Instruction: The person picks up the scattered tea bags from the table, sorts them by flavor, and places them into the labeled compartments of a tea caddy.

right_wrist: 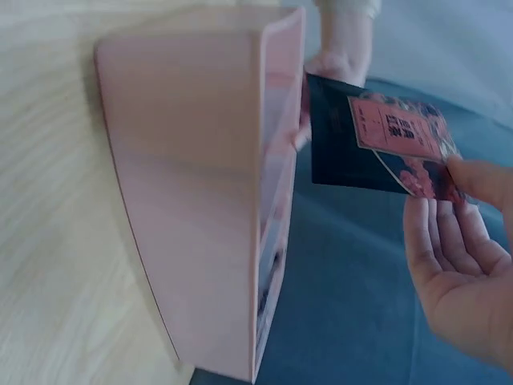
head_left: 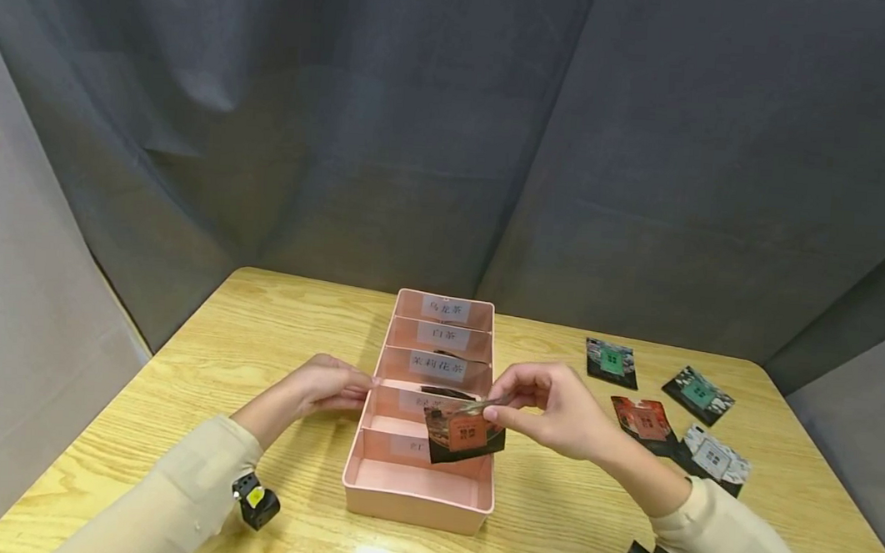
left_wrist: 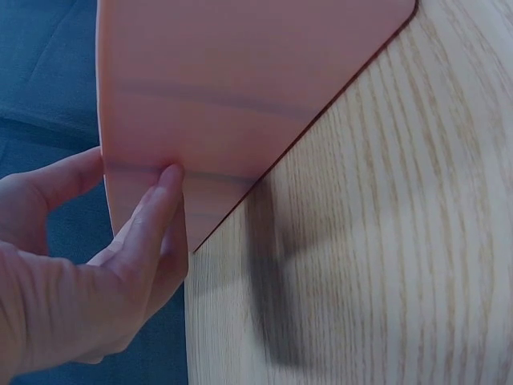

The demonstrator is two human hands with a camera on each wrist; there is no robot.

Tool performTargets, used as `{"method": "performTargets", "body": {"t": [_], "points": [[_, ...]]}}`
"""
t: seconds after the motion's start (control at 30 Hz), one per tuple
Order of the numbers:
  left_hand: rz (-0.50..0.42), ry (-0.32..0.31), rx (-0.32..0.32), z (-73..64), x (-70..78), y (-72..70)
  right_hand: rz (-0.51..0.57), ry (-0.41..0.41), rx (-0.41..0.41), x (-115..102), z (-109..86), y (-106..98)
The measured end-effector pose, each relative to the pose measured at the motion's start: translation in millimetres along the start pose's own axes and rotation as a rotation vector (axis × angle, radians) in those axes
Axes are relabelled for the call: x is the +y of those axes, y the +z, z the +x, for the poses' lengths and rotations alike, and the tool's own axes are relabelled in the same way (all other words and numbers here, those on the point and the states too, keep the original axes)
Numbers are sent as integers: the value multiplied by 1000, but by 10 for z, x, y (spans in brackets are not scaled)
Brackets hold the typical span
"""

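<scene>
A pink divided box (head_left: 419, 509) with paper labels in its compartments stands on the table. My left hand (head_left: 335, 385) grips its left wall; in the left wrist view, the fingers (left_wrist: 156, 204) press the outer side and the thumb reaches over the rim. Above the front compartments my right hand (head_left: 556, 404) pinches a tea packet (head_left: 464, 435) by one edge. This packet is dark with an orange-red label, seen in full in the right wrist view. Dark edges of packets (head_left: 447, 392) show inside the middle compartments.
To the right lie several tea packets: two with green labels (head_left: 611, 360), a red one (head_left: 641, 420) and a white-patterned one (head_left: 714, 458) that touches it. A grey curtain (head_left: 449, 143) hangs behind the wooden table (head_left: 290, 319).
</scene>
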State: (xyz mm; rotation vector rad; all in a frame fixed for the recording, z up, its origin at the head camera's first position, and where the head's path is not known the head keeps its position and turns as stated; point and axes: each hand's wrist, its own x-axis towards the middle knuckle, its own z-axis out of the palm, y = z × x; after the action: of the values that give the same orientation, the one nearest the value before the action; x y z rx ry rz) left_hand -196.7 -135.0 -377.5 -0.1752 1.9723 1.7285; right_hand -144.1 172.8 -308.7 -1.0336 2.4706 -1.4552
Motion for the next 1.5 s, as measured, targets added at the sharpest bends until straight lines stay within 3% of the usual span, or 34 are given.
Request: {"method": "performTargets", "body": {"t": [0.3,0.6,1.0,1.27,1.5], "points": [[-1,-1,7,10,-15,-1,23,20,39,-52,10,236],[-1,3,7,23,-25,1,1,17,89,66,16,402],[-14,4,10,46,-14,-1,-25,67,66,227,-41,516],[-11,1,19,43,-17,9,-17,21,50,257,-97,597],[-21,10,19,35,-24,13,-122,-77,50,269,-146,681]]}}
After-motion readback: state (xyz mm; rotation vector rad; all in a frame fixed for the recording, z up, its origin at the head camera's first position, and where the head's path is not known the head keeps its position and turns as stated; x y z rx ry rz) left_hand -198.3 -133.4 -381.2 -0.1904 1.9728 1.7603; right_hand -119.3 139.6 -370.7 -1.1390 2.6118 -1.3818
